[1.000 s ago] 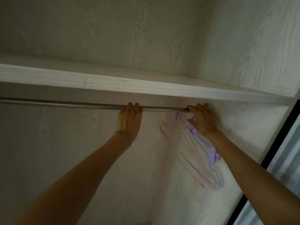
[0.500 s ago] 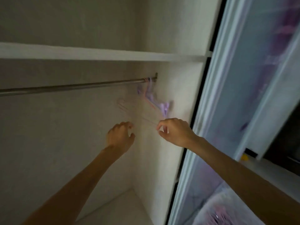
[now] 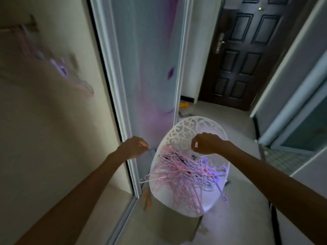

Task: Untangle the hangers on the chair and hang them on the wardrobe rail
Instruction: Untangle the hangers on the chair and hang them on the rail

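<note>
1. Neither hand holds anything; the left hand (image 3: pixel 135 146) hangs with its fingers loosely curled, just left of the chair's rim; the right hand (image 3: pixel 205 143) hovers above the chair's back with thumb and forefinger bent toward each other, nothing between them that can be made out.
2. Below the hands, a tangled heap of thin hangers (image 3: pixel 184 173), mostly pink with some lilac and pale ones, lies in the seat of a white chair (image 3: pixel 187 129); a few hanger ends stick out over the seat's left and right edges.
3. The chair has a rounded shell with a lacy cut-out pattern in its back; it stands on a pale floor (image 3: pixel 235 225), just beside the frame of a sliding wardrobe door (image 3: pixel 150 68) that has a frosted panel with a purple wash of colour.
4. At the far left, inside the wardrobe, the end of the rail (image 3: pixel 31 24) shows, badly blurred; a few pink and lilac hung hangers (image 3: pixel 60 68) dangle from it against the pale side wall.
5. Beyond the chair, a dark panelled door (image 3: pixel 247 50) closes the end of the passage; a small yellow object (image 3: pixel 184 104) lies on the floor near it, too small to identify.
</note>
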The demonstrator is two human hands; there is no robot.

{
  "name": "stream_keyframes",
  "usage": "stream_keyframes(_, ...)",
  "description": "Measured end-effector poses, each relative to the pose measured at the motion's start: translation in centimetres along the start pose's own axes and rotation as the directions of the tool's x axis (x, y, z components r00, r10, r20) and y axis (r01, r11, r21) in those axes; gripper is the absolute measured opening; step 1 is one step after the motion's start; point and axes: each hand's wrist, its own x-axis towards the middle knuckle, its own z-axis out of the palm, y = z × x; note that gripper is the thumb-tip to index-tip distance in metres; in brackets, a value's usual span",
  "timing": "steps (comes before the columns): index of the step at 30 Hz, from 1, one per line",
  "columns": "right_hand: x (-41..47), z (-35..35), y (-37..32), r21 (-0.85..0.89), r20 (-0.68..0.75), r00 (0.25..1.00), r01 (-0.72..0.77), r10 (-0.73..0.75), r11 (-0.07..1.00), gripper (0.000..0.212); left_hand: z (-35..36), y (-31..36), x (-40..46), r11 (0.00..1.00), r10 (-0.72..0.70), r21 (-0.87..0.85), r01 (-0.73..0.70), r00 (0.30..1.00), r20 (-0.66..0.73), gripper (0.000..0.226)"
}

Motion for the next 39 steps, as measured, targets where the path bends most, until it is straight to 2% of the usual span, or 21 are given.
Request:
stream_keyframes(3,-0.2,0.6,5.9,0.097,0.021,0.997,-0.072,0.071,0.993,0.019,4.7,2.4,3.1,0.996,-0.044,-0.071,0.05,0.995,0.085,0.027)
stream_keyframes(6,0.2,0.9,10.0,0.266,-0.01,0.992,-0.115,0.122,0.957,0.019,8.3,3.1,4.9,0.993,-0.081,-0.079,0.09,0.991,0.105,0.03)
stream_keyframes(9,1.6,3.0,14.5,0.421,0.025,0.986,-0.158,0.163,0.893,0.017,12.3,2.7,7.1,0.987,-0.102,-0.111,0.113,0.989,0.104,0.024)
stream_keyframes(10,2.5,4.2,16.1,0.461,0.05,0.982,-0.184,0.182,0.868,0.017,13.9,2.4,8.2,0.984,-0.109,-0.129,0.122,0.989,0.103,0.015)
stream_keyframes(12,4.1,6.4,18.4,0.55,0.091,0.969,-0.242,0.231,0.799,0.016,16.3,1.6,10.2,0.97,-0.139,-0.187,0.155,0.985,0.099,0.024)
stream_keyframes(14,6.2,9.1,20.5,0.611,0.144,0.947,-0.314,0.288,0.727,0.016,18.4,1.0,12.6,0.955,-0.189,-0.199,0.219,0.969,0.158,0.021)
stream_keyframes(17,9.2,12.5,22.3,0.613,0.213,0.926,-0.374,0.311,0.696,0.017,20.9,0.0,16.3,0.931,-0.259,-0.207,0.3,0.944,0.204,0.027)
stream_keyframes(22,16.2,18.8,24.2,0.563,0.279,0.907,-0.42,0.315,0.712,0.024,25.6,-3.0,24.8,0.872,-0.396,-0.234,0.43,0.9,0.18,0.03)
stream_keyframes(26,21.5,25.2,25.1,0.555,0.291,0.875,-0.483,0.386,0.677,0.018,29.7,-6.2,30.8,0.853,-0.467,-0.187,0.487,0.873,0.144,0.032)
stream_keyframes(31,25.9,31.5,25.4,0.578,0.353,0.818,-0.573,0.455,0.582,0.034,33.2,-9.6,34.9,0.826,-0.552,-0.073,0.559,0.828,0.095,0.035)
stream_keyframes(34,28.3,34.4,25.3,0.618,0.352,0.783,-0.606,0.512,0.501,0.047,34.8,-11.9,35.7,0.84,-0.542,0.039,0.541,0.838,0.067,0.044)
stream_keyframes(37,30.0,36.5,25.1,0.715,0.318,0.745,-0.594,0.586,0.368,0.041,36.6,-13.2,35.6,0.857,-0.516,0.035,0.514,0.854,0.07,0.041)
stream_keyframes(39,30.9,37.6,25.2,0.769,0.285,0.721,-0.565,0.631,0.299,0.025,37.5,-13.6,35.5,0.877,-0.48,0.019,0.48,0.876,0.051,0.034)
